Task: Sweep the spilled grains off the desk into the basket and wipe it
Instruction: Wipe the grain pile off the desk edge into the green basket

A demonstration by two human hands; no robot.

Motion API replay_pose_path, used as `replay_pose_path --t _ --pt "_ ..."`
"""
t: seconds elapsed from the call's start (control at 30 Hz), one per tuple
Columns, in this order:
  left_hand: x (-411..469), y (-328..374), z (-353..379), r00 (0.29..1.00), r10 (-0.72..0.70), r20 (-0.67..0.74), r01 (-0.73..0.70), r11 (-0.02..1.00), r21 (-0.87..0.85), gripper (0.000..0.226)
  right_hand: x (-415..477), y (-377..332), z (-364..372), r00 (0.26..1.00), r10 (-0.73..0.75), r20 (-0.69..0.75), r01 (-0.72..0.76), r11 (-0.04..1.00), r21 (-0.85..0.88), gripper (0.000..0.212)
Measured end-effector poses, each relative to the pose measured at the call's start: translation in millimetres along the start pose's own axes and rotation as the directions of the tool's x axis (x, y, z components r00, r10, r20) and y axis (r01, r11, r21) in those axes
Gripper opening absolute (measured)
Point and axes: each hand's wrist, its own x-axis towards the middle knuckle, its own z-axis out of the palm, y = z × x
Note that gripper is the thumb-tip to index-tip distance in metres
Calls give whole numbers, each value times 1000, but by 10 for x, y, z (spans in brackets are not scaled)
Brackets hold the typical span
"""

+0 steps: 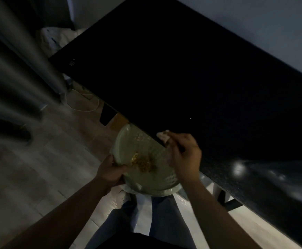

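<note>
- Dim room, so fine detail is hard to read.
- Basket [122, 141]: pale green plastic w/ perforated walls, held below the desk [182, 78] w/ its far rim tucked under the near edge, tilted toward the person.
- Left hand [110, 174] grips the basket's near-left rim, fingers curled round the lip. Good spot to hold, as the rim is prob. the stiffest part.
- Right hand [184, 155] pinches a small white cloth [162, 134] right at the desk edge, above the basket's mouth.
- Grains [144, 162]: small yellow heap lying on the basket wall, near the left hand.
- Handling, my guess:
  - Basket looks light and thin-walled, so it may flex if squeezed mid-wall. One hand is enough, but keep it level-ish so the heap doesn't slide over the low side.
  - Grains are loose, dry and light, and will prob. bounce or roll. Holes look smaller than the grains, can't be sure.
  - Cloth is soft and crumpled, so it needs flat pressure to push grains rather than ride over them.
- One pale speck [190, 118] on the dark top, away from the edge. Can't tell if it's a grain.
- Desk top is glossy black, so bits slide easily and fall fast at the edge. Keep the basket tight under it.
</note>
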Motion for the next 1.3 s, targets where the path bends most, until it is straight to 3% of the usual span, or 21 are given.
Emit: replay_pose_path --t 0.1,0.27,0.43,0.73,0.93,1.2,1.3 --pt "-15 2 60 1000 -3 13 3 1000 -15 42 391 83 -340 987 20 -160 -18 1000 10 24" --pt "-3 -38 142 999 15 39 -14 1000 -9 40 1016 583 -650 970 146 -193 -151 988 -14 19" --pt "11 -60 255 1000 8 -9 -8 1000 -6 41 1266 798 -545 969 239 -59 -240 971 -11 20" --pt "-60 -98 288 1000 9 -28 -10 1000 -20 39 574 480 -98 980 -8 199 26 996 -87 25" --pt "-117 -158 108 1000 22 19 -21 999 -30 40 -86 335 95 947 -2 322 38 994 -104 23" --pt "-326 -253 -82 997 62 41 -64 997 45 44 -701 114 19 977 168 130 -153 981 -117 22" --pt "-390 -274 -77 997 16 74 -17 1000 13 43 -940 75 -75 975 214 62 -208 973 -97 25"
